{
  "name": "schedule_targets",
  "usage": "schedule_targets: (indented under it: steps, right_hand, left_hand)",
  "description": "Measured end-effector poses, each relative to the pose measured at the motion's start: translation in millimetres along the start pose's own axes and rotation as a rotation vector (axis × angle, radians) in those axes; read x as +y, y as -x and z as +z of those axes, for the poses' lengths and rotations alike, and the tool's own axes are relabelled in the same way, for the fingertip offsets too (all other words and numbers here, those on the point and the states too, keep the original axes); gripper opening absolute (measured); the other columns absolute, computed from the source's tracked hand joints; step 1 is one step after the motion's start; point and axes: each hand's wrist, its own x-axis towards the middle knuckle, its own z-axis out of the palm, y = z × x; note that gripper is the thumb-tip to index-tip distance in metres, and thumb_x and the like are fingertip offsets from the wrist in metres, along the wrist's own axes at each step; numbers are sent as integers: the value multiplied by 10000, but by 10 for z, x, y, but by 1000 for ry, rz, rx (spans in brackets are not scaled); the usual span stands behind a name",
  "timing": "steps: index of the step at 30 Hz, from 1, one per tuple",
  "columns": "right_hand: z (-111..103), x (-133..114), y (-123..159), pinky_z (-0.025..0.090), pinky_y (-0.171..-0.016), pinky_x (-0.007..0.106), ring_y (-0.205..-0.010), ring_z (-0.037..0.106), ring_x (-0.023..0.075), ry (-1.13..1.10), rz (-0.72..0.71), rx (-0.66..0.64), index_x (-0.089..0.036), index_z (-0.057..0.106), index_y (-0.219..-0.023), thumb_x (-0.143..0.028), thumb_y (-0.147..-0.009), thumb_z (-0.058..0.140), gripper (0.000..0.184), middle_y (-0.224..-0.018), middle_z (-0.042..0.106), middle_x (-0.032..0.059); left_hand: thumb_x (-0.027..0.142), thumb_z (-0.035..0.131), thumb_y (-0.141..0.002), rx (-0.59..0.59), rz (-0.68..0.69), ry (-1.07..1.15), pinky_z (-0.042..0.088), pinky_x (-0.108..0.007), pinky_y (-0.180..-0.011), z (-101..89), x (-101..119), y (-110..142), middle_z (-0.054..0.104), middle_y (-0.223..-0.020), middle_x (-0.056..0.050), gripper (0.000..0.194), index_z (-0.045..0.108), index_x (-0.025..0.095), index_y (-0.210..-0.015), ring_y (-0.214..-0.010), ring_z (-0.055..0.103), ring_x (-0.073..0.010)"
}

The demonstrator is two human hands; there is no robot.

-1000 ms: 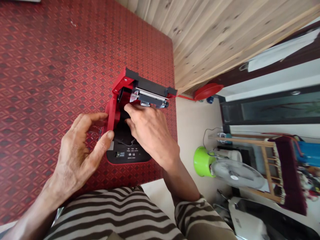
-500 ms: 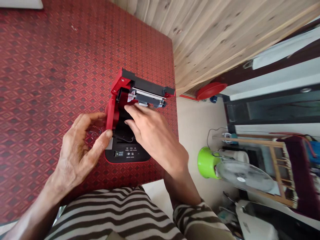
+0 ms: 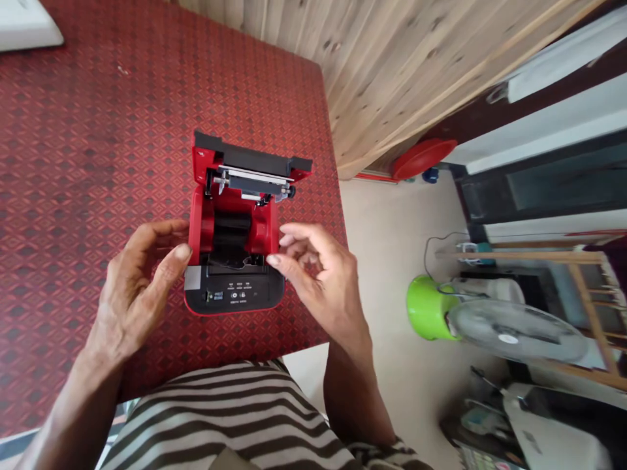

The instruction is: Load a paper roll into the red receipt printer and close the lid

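A red and black label printer [image 3: 234, 290] stands on the patterned red tabletop with its lid [image 3: 255, 156] raised. Inside the compartment a glossy black curved surface [image 3: 230, 235] shows; whether it is a roll or the bay's floor I cannot tell. My left hand [image 3: 140, 281] holds the printer's left side wall, thumb on the edge and fingers along the outer face. On the other side, my right hand [image 3: 318, 274] has its thumb and fingertips at the right wall. Small buttons and printed labels mark the black front panel.
A white object [image 3: 29, 26] lies at the tabletop's far left corner. Wooden panelling [image 3: 294, 39] runs behind the table. On the floor to the right are a red basin [image 3: 424, 158], a green bucket [image 3: 428, 307] and a fan [image 3: 514, 333].
My right hand has come out of the printer's compartment and moved to its right side wall. The compartment is now uncovered. My left hand stays at the left wall. The view has shifted slightly.
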Motion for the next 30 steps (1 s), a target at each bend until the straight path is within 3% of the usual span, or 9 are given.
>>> schedule_targets:
  steps: [3, 8, 13, 23, 27, 30]
  right_hand:
    - [62, 59, 63, 582, -704, 277, -792, 710, 119, -66, 41, -24, -203, 687, -1242, -418, -921, 842, 416, -1040, 729, 9]
    - [47, 29, 65, 571, -695, 260, -831, 688, 113, -55, -65, 60, -187, 716, -1187, -298, -959, 808, 270, -1045, 700, 24]
    - [13, -27, 13, 597, -773, 293, -852, 681, 127, 21, -165, 19, -188, 711, -1159, -268, -990, 771, 197, -1021, 712, 23]
    - [-35, -12, 62, 616, -805, 314, -822, 693, 136, 59, -172, 77, -204, 727, -1124, -219, -994, 752, 133, -981, 724, 18]
    - [-89, -52, 72, 612, -901, 390, -978, 717, 205, 101, -270, 78, -199, 732, -1156, -287, -944, 821, 245, -1083, 749, 67]
    - [-90, -129, 69, 589, -949, 434, -1042, 698, 236, 145, -352, -11, -208, 736, -1164, -321, -942, 823, 263, -1145, 758, 88]
  left_hand:
    - [608, 690, -952, 13, 2, -20, 562, -309, -913, 7, 27, 23, 791, -1182, -30, 485, 700, 279, -1309, -1030, 744, -184]
    - [604, 689, -954, 33, 28, -71, 584, -282, -889, 26, 61, 55, 800, -1180, -27, 485, 697, 279, -1313, -1005, 743, -167]
    - [621, 674, -954, 54, 21, -93, 600, -297, -877, 47, 76, 49, 803, -1181, -43, 495, 704, 272, -1303, -1007, 754, -183]
    - [640, 625, -964, 59, 58, -187, 604, -331, -852, 29, 121, 68, 807, -1148, -29, 500, 695, 292, -1316, -991, 756, -204]
    - [660, 630, -948, 39, 54, -167, 590, -375, -883, 33, 104, 85, 782, -1207, -45, 555, 673, 297, -1365, -1044, 741, -237]
    - [634, 665, -941, 28, 16, -137, 580, -414, -934, 48, 78, 95, 762, -1255, -60, 568, 654, 292, -1395, -1077, 732, -257]
